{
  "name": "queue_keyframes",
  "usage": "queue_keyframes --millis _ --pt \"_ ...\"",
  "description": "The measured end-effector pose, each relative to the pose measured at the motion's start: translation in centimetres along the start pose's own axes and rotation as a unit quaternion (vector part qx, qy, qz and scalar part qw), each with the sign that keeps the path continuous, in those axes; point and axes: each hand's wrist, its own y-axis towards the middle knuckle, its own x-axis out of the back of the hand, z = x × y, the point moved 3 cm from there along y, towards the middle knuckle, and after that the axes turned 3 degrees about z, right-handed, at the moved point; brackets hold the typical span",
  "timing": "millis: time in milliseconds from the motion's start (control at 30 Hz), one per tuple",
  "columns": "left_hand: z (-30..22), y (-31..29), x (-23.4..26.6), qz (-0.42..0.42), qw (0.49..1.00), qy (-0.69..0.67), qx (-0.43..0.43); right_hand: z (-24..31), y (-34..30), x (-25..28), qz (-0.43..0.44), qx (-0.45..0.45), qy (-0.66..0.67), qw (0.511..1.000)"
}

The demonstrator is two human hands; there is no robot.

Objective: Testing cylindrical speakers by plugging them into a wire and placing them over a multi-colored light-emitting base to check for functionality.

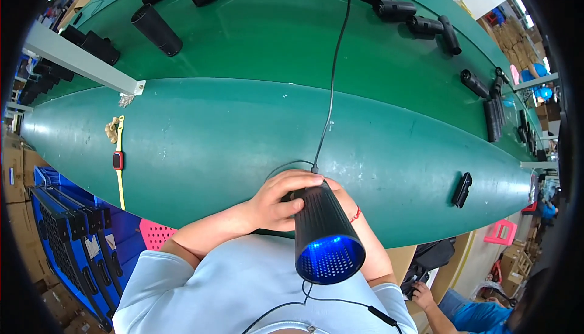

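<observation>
A black perforated tube-shaped device [325, 230] with a blue glowing end points toward me at the near edge of the green table [243, 139]. My left hand [281, 197] wraps around its far end from the left. My right hand is mostly hidden behind the tube; only the wrist with a red string bracelet [356, 213] shows. A black cable [333, 72] runs from the tube's far end across the table to the back.
Several black tubes lie on the far belt, such as one tube [157, 29] at the back left. A yellow-strapped watch [119, 159] lies at the left. A small black part [462, 189] sits near the right edge. Blue crates [67, 237] stand at my left.
</observation>
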Motion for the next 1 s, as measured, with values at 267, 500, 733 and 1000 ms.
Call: queue_keyframes --millis 267,500,733,1000 --pt "-0.1 0.1 -0.3 -0.039 0.999 -0.018 0.003 0.2 0.1 -0.4 0.056 0.034 0.028 0.997" --pt "-1.1 0.5 -0.4 0.010 0.998 -0.048 0.049 -0.3 -0.2 0.8 0.095 -0.005 0.058 0.994" --pt "-0.8 0.1 -0.5 0.001 1.000 -0.020 -0.014 -0.8 -0.2 0.7 -0.036 -0.009 -0.056 0.998" --pt "-0.1 -0.6 -0.6 -0.032 0.999 -0.031 0.009 -0.1 0.1 0.1 0.070 0.055 0.041 0.995"
